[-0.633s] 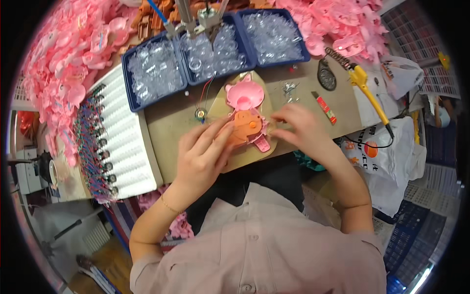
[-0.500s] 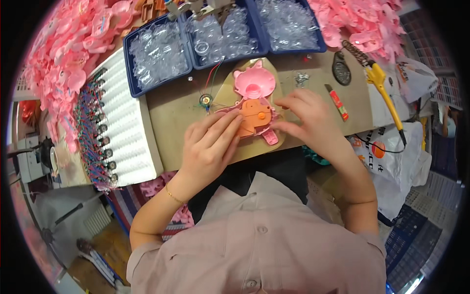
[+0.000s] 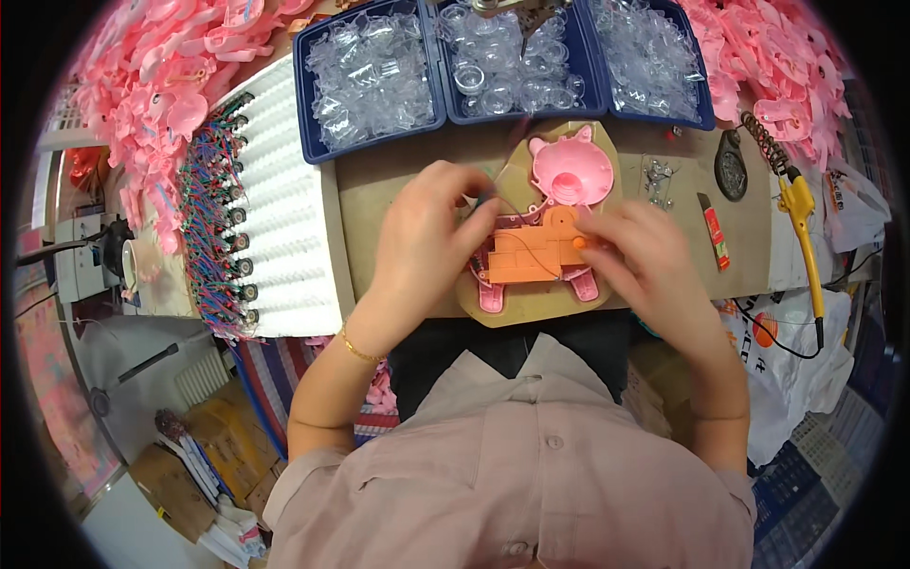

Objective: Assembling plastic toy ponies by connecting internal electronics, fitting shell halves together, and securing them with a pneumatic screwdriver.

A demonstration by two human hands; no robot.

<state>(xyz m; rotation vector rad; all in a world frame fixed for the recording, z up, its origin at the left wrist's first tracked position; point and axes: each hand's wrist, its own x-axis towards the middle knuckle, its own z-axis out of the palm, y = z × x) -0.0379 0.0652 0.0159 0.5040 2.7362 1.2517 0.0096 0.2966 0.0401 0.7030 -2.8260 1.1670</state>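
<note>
A pink plastic toy shell (image 3: 573, 169), shaped like an animal with a round head and legs, lies hollow side up on a tan shaped base (image 3: 517, 152). In its body sits an orange plastic box (image 3: 521, 261) with a round orange knob, a thin wire looping over it. My left hand (image 3: 436, 223) pinches a small dark part with wires, apparently the little round speaker, mostly hidden by the fingers at the shell's left side. My right hand (image 3: 649, 251), slightly blurred, has thumb and fingers around the box's right end, at the knob.
Blue bins (image 3: 441, 100) of clear plastic parts stand along the back. Pink shells (image 3: 180, 104) are heaped at both far corners. Wired speakers (image 3: 223, 218) line a white ridged tray (image 3: 294, 218) at left. Screws (image 3: 657, 180), a red-and-green cutter (image 3: 715, 235) and a yellow soldering iron (image 3: 801, 213) lie right.
My left hand has moved off the orange box to the speaker and wires. The right fingers have closed in on the box's right end. The whole view has shifted.
</note>
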